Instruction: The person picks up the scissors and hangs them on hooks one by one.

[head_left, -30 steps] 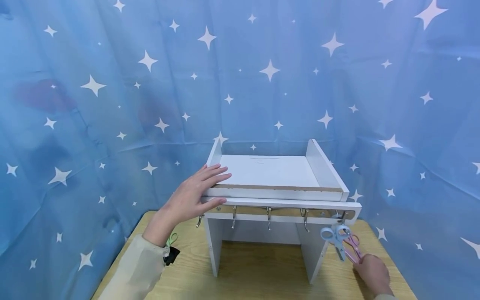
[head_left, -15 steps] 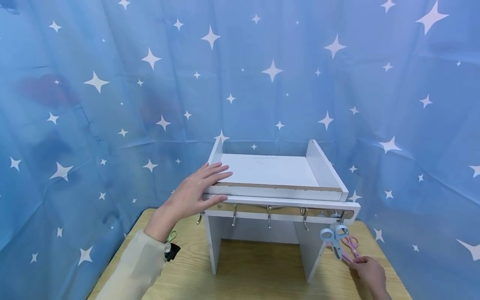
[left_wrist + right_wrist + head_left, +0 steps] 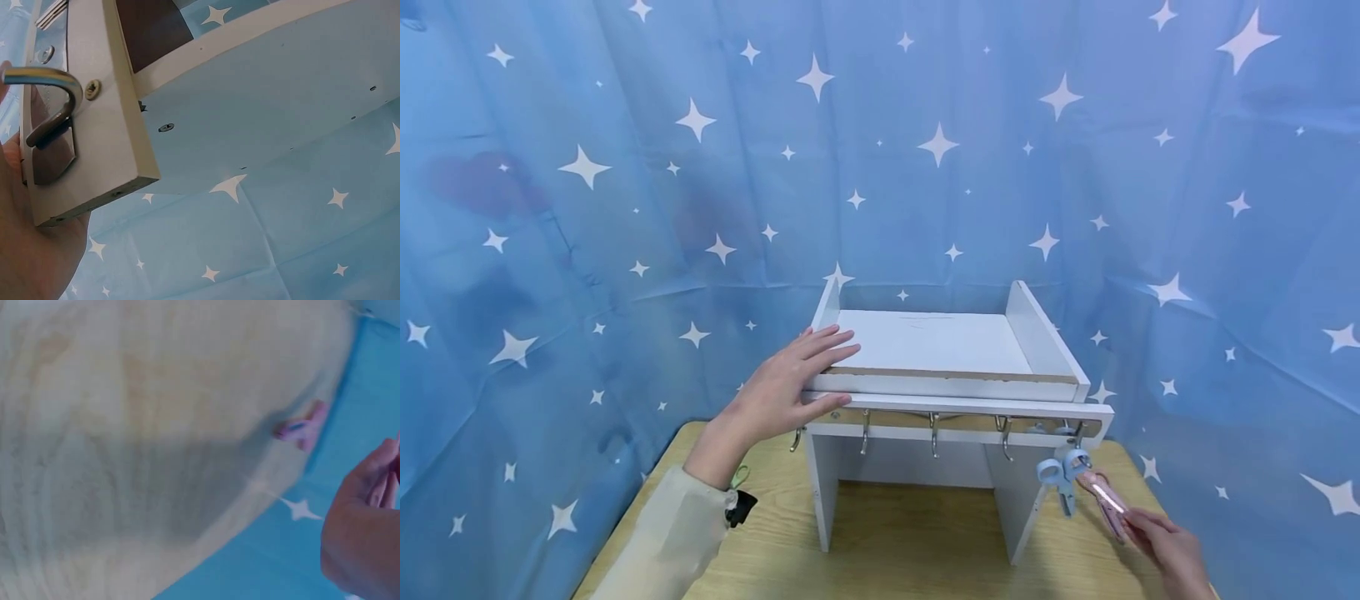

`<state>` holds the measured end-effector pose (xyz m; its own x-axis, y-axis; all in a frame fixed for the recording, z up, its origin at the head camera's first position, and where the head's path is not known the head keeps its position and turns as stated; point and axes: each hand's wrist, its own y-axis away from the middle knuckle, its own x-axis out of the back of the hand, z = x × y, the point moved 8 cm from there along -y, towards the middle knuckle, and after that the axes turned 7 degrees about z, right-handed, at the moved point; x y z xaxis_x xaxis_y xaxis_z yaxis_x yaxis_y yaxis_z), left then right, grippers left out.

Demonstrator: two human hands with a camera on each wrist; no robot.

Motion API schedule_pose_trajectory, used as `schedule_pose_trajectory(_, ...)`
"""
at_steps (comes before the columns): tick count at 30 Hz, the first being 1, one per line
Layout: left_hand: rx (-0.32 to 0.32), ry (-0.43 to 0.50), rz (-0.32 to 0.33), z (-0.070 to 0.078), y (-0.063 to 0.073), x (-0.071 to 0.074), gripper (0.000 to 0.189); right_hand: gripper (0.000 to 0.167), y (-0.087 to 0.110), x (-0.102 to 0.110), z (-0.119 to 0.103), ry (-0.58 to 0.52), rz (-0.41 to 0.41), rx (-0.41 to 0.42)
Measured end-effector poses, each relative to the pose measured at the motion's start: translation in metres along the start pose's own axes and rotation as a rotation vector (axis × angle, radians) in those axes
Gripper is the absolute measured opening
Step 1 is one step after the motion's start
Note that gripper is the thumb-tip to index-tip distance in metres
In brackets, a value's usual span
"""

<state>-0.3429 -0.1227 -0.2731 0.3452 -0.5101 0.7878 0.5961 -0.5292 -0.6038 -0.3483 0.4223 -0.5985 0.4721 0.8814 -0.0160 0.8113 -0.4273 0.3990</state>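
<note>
We see the right hand (image 3: pixel 1174 548) with its fingertips pinched on the near end of the pink scissors (image 3: pixel 1109 500), which extend from the fingers, up and leftward, toward the blue scissors (image 3: pixel 1063 477). The blue pair hangs from the rightmost hook (image 3: pixel 1079 433) of the white shelf (image 3: pixel 955 388), above the table (image 3: pixel 917 542). At the shelf's left front corner we find the left hand (image 3: pixel 772 402) resting, fingers straight and spread, well apart from both scissors.
</note>
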Motion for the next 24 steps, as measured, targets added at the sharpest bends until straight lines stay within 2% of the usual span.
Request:
schedule_pose_trajectory(4,0.008,0.001,-0.001,0.001,0.0,0.001,0.065,0.032,0.013,0.003,-0.014,-0.21,-0.049,-0.141)
schedule_pose_trajectory(6,0.01,0.004,-0.003,0.001,0.0,0.001,0.065,0.028,0.023,0.003,-0.024,-0.311,-0.094,-0.165)
schedule_pose_trajectory(8,0.016,0.007,-0.004,0.0,0.0,0.001,0.065,0.026,0.034,0.002,-0.035,-0.419,-0.167,-0.157)
schedule_pose_trajectory(11,0.02,0.011,-0.001,0.0,0.0,0.001,0.065,0.024,0.052,0.003,-0.054,-0.545,-0.251,-0.092)
schedule_pose_trajectory(17,0.015,-0.001,0.003,0.0,0.002,0.001,0.064,0.022,0.077,0.005,-0.079,-0.646,-0.257,-0.044)
schedule_pose_trajectory(20,0.016,0.001,-0.001,0.001,0.003,0.0,0.064,0.024,0.09,0.004,-0.089,-0.719,-0.302,-0.01)
schedule_pose_trajectory(24,0.025,0.003,0.001,0.001,0.001,0.0,0.064,0.028,0.107,0.0,-0.1,-0.78,-0.376,0.075)
